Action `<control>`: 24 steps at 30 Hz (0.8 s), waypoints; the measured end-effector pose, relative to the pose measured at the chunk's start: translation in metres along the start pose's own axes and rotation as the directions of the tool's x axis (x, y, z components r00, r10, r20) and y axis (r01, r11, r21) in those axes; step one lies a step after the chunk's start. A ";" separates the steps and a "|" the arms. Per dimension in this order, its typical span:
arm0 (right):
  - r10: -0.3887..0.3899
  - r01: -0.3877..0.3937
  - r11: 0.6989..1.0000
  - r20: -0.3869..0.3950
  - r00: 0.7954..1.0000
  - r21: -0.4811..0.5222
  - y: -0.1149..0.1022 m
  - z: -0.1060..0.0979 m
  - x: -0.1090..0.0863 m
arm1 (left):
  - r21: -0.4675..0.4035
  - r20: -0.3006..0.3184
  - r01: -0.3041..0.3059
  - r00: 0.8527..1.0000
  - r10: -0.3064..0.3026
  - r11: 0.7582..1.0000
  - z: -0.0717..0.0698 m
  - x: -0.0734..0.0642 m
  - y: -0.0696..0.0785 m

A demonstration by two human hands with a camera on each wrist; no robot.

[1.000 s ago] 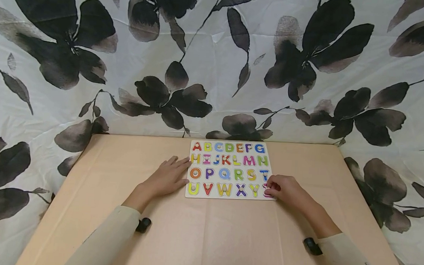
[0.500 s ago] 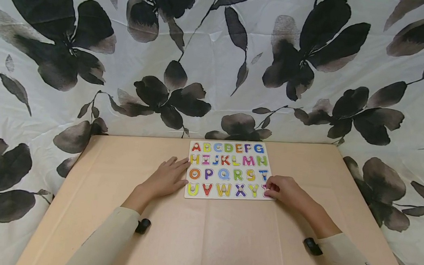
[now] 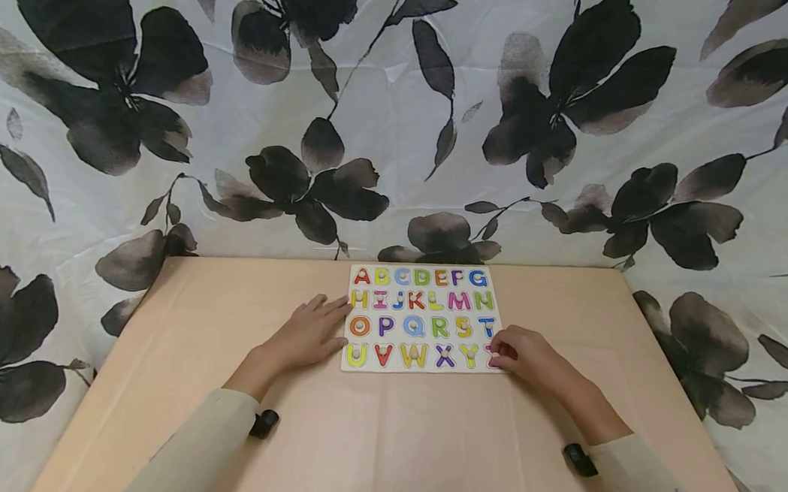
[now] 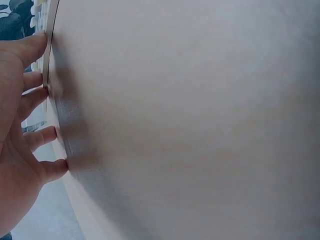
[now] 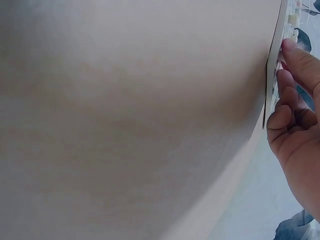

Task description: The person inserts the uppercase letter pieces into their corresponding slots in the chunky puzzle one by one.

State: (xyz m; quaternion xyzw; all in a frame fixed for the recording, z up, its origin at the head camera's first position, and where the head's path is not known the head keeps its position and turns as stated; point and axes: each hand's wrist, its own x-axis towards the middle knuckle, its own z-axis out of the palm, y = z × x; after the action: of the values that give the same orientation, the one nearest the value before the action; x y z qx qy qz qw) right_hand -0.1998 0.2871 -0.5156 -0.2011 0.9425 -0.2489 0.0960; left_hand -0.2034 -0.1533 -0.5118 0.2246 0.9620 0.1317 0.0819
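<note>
A white alphabet puzzle board [image 3: 393, 369] lies on the table with rows of coloured knobbed letters from A to Y in sight. At its lower right corner, beside the yellow Y [image 3: 468, 355], my right hand [image 3: 529, 356] pinches a pink letter piece [image 3: 493, 361] between thumb and index finger. The hand covers most of that piece; its other fingers are curled in the right wrist view. My left hand [image 3: 304, 332] rests flat at the board's left edge, fingers spread and fairly straight, with fingertips touching the rim near H and U.
The board sits near the far edge of a light brown table [image 3: 382, 441]. Behind and around it hangs a white cloth [image 3: 405, 66] with dark flowers. A small black device [image 3: 264, 423] is worn at the left wrist, another black device [image 3: 580, 460] at the right.
The head view has shifted slightly, so the board appears a little further left and lower. Both hands keep nearly the same places at the board; the right hand's fingers have moved only slightly.
</note>
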 end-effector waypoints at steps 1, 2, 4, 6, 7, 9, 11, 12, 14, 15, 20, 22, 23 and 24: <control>-0.004 0.004 1.000 0.000 1.000 0.002 0.000 0.000 0.000 | -0.003 0.003 -0.001 1.000 0.001 1.000 0.000 0.000 0.000; 0.000 0.000 1.000 0.001 1.000 0.005 0.000 0.000 0.000 | -0.004 0.004 -0.002 1.000 0.002 1.000 0.000 0.000 0.000; 0.008 -0.008 1.000 0.001 1.000 0.012 0.000 0.000 -0.001 | -0.002 0.002 -0.003 1.000 0.003 1.000 0.001 0.001 0.000; 0.006 -0.005 1.000 -0.003 1.000 0.012 0.000 0.000 -0.001 | 0.000 -0.003 -0.005 1.000 0.005 1.000 0.001 0.002 -0.001; 0.000 0.000 1.000 -0.006 1.000 0.015 0.001 0.000 -0.001 | 0.002 -0.006 -0.006 1.000 0.006 1.000 0.001 0.002 -0.001; -0.013 0.013 1.000 -0.010 1.000 0.021 0.001 0.001 -0.001 | 0.004 -0.009 -0.008 1.000 0.008 1.000 0.001 0.002 -0.002; -0.028 0.028 0.999 -0.014 1.000 0.023 0.001 0.002 0.000 | 0.001 -0.013 -0.007 1.000 0.007 1.000 0.002 0.001 -0.003; -0.034 0.034 0.999 -0.015 0.999 0.023 0.001 0.002 0.000 | 0.000 -0.015 -0.006 1.000 0.006 1.000 0.002 0.001 -0.004; -0.038 0.038 0.999 -0.016 0.999 0.021 0.001 0.001 0.001 | -0.008 -0.019 0.000 1.000 0.000 1.000 0.003 0.000 -0.004; -0.033 0.033 0.999 -0.016 0.999 0.018 0.001 0.001 0.002 | -0.012 -0.021 0.002 1.000 -0.002 1.000 0.002 0.000 -0.004; 0.008 -0.008 1.000 -0.035 0.999 0.006 -0.003 -0.006 0.003 | -0.063 -0.039 0.014 0.999 -0.016 0.998 0.001 -0.003 -0.004; 0.026 -0.026 1.000 -0.072 0.997 0.004 -0.006 -0.011 0.003 | -0.091 -0.059 0.022 0.998 -0.028 0.996 0.002 -0.004 -0.005; 0.028 -0.028 1.000 -0.097 0.995 0.006 -0.009 -0.014 0.002 | -0.101 -0.071 0.030 0.997 -0.037 0.994 0.002 -0.005 -0.005; 0.029 -0.028 1.000 -0.131 0.991 0.004 -0.011 -0.017 0.002 | -0.106 -0.082 0.039 0.995 -0.048 0.994 0.002 -0.005 -0.005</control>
State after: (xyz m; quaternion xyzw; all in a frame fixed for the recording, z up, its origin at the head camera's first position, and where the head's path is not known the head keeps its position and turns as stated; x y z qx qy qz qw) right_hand -0.2027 0.2847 -0.4953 -0.1707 0.9493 -0.2613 0.0376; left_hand -0.2006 -0.1597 -0.5151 0.1933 0.9611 0.1891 0.0554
